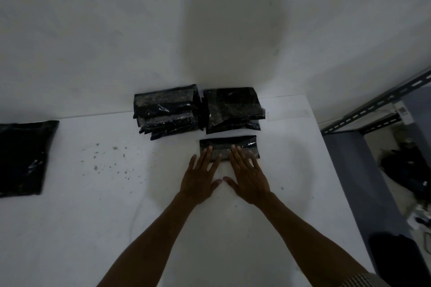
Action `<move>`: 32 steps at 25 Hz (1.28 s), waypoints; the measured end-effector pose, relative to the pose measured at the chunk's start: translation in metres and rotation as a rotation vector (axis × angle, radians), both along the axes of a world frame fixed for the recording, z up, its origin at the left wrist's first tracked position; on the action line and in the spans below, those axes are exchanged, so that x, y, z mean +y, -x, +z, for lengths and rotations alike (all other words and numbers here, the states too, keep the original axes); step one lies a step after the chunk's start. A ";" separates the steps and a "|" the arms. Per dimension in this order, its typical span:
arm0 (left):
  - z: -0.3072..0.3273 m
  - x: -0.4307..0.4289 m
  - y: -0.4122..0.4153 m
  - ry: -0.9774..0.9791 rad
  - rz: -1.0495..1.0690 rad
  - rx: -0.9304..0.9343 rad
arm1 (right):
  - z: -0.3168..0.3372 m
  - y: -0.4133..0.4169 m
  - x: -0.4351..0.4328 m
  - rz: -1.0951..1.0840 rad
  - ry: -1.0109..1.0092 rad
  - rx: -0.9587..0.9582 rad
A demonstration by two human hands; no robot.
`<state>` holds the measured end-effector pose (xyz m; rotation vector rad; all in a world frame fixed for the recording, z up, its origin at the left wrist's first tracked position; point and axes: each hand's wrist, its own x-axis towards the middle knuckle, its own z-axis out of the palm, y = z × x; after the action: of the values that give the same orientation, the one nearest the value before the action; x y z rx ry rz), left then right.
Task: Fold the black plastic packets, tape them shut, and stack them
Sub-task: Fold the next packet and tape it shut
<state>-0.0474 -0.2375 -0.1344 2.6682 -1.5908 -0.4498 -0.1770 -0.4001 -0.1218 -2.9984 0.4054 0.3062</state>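
From my feed, the folded black packet (224, 143) lies flat on the white surface (93, 216), its long side running left to right, and I take it as my reference for everything else. Both hands are on it and spread flat, gripping nothing. The left hand (200, 177) has straight fingers laid over the packet's near left part. The right hand (247, 177) does the same over the near right part. The palms sit on the surface on the near side of the packet, and the thumbs point toward each other with their tips close together; I cannot tell if they touch. A glossy band runs across the packet's top, which may be tape, though the dim light leaves me unsure. Just beyond the packet, against the wall (116, 30), stand two stacks of finished packets. The right stack (233, 109) sits directly behind the packet, nearly touching its far edge. The left stack (165, 112) stands behind and to the left, its layers sliding unevenly toward me. Far to the left of the packet, at the frame's edge, a larger flat pile of black plastic (23, 156) lies on the surface. Between that pile and the packet, small dark specks (105, 158) dot the surface. To the right of the packet, past the edge of the surface, I see a slotted metal rack (373, 105) with dark things on the floor (401, 165) below it.
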 end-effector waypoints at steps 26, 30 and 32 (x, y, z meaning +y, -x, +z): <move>-0.002 0.006 0.008 0.180 0.052 0.127 | -0.016 0.008 0.014 -0.079 -0.301 -0.159; 0.000 0.010 0.007 0.260 0.111 0.172 | -0.007 0.008 0.006 -0.169 -0.254 -0.262; 0.001 0.008 0.019 0.234 0.151 0.170 | -0.008 0.008 0.009 -0.172 -0.203 -0.269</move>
<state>-0.0668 -0.2291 -0.1334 2.4784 -1.2975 -0.4429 -0.1852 -0.3913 -0.1295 -2.7319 0.5616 -0.0680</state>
